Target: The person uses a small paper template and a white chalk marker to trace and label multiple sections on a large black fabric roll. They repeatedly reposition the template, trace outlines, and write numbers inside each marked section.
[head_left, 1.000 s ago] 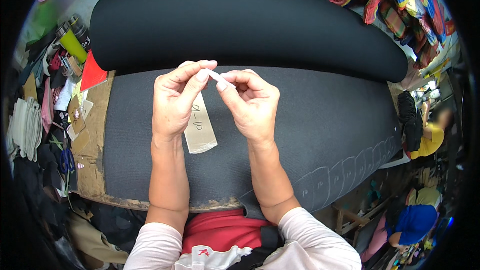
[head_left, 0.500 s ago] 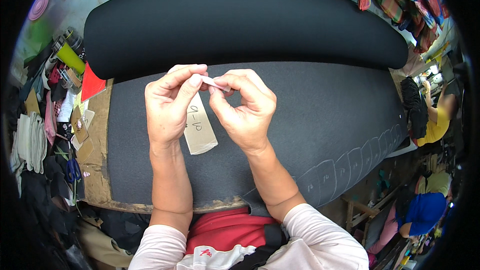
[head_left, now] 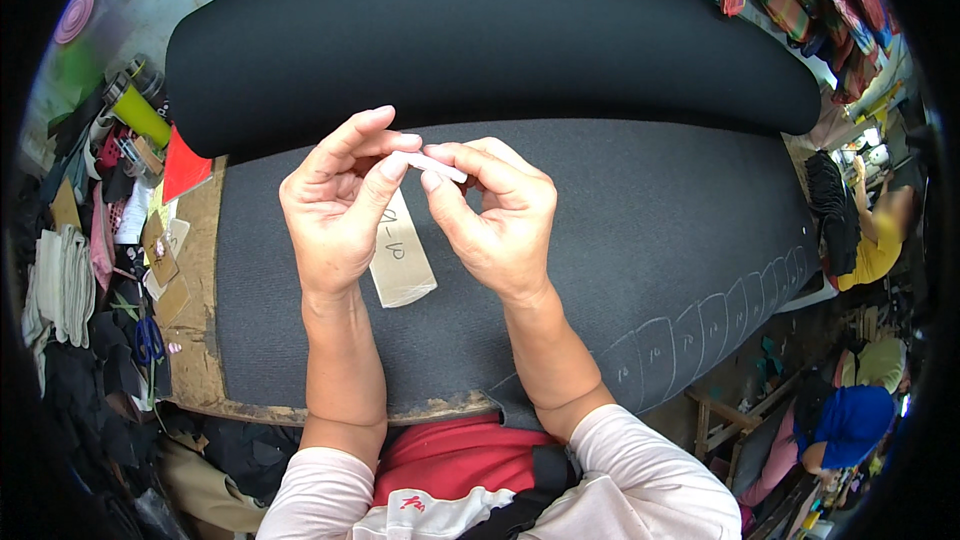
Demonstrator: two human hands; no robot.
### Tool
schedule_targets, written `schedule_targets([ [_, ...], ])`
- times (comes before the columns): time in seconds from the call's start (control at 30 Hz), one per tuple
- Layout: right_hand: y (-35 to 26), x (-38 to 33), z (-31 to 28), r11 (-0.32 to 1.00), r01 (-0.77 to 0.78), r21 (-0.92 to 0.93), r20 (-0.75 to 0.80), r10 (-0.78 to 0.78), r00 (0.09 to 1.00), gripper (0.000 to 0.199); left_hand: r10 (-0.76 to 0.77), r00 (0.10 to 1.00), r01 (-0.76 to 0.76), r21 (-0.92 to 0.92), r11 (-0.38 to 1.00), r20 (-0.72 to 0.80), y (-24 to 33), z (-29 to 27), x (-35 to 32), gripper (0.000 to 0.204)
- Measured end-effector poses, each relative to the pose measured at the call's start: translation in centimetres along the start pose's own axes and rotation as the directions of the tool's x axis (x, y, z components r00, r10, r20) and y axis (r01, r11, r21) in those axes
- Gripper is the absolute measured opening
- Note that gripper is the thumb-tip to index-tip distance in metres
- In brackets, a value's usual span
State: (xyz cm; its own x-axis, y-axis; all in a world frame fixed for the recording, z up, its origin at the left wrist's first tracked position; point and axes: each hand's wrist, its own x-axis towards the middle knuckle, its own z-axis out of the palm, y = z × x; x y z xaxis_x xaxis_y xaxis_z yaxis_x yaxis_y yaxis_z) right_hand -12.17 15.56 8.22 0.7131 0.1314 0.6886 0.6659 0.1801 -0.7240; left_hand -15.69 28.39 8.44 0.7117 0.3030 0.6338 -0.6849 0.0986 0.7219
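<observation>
Above the dark grey fabric [head_left: 600, 230], both of my hands meet at a thin whitish piece of tailor's chalk [head_left: 445, 169]. My left hand [head_left: 335, 210] pinches its left end between thumb and a finger, its index finger raised away. The other end is gripped by thumb and index finger of my right hand [head_left: 505, 210]. Below them a pale cardboard pattern piece [head_left: 402, 265] with handwritten marks lies flat on the fabric, its upper part hidden by my hands. White outlines [head_left: 655, 350] of repeated shapes run along the fabric's near right edge.
A thick black roll of fabric [head_left: 480, 35] lies across the back. At left, the bare wooden table edge [head_left: 195, 340] holds card pieces, with blue-handled scissors [head_left: 148, 340] beside it. A lime-green flask [head_left: 137, 110] stands farther back. Two people [head_left: 850, 420] sit at right.
My left index finger has lifted away from the others, and the left hand has opened a little. The chalk has tilted slightly and shows more of its length; both hands stay in nearly the same place.
</observation>
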Motion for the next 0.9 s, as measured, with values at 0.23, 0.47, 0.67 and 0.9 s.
schedule_targets([
  [0.23,0.0,0.2,-0.2,0.973,0.156,-0.168,-0.046,-0.166,0.985,0.013,-0.252,0.966,0.252,0.001,0.968,-0.058,0.0,0.5,-0.2,0.028],
  [0.47,0.3,0.2,0.1,0.92,0.24,-0.31,-0.061,-0.271,0.961,0.01,-0.315,0.942,0.301,-0.126,0.945,-0.114,0.1,1.4,-0.4,0.043],
  [0.67,0.6,0.0,0.2,0.892,0.287,-0.349,-0.011,-0.311,0.95,0.012,-0.302,0.947,0.277,-0.193,0.941,-0.112,0.2,1.3,-0.2,0.063],
  [0.9,0.7,0.0,0.5,0.86,0.318,-0.399,0.018,-0.339,0.941,0.012,-0.245,0.956,0.232,-0.095,0.968,-0.159,0.3,1.3,-0.2,0.073],
])
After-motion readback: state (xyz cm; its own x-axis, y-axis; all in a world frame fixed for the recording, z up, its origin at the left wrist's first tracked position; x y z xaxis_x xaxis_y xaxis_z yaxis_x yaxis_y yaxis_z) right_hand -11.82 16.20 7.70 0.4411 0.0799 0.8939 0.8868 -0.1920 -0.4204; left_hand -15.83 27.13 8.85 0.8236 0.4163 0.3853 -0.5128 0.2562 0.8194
